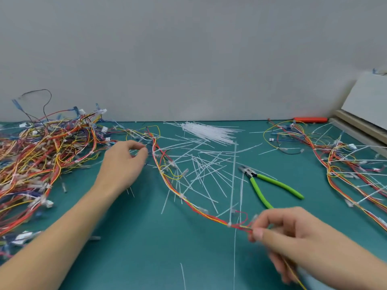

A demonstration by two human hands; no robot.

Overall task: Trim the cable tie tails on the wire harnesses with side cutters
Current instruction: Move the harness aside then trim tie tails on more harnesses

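Teal bench mat [136, 237] is carrying a red-and-yellow wire harness [178, 193]; the right hand [280, 231] is pinching its near end, the left hand [123, 162] is curling loosely at its far end, and green-handled side cutters [266, 185] are lying untouched between.

One head-worn wide-angle view — looking forward and down over the green table [134, 258] toward a grey wall [188, 49], close enough that both forearms fill the foreground; edges look bent, probably lens distortion.

**Even light, soft focus, bowed edges**

Bright, diffuse light falls from above; shadows under the left hand [123, 164] are faint; no glare; the right hand [293, 233] at 5 o'clock is motion-blurred; the whole frame is slightly soft; wide-angle bending shows toward 3 and 9 o'clock.
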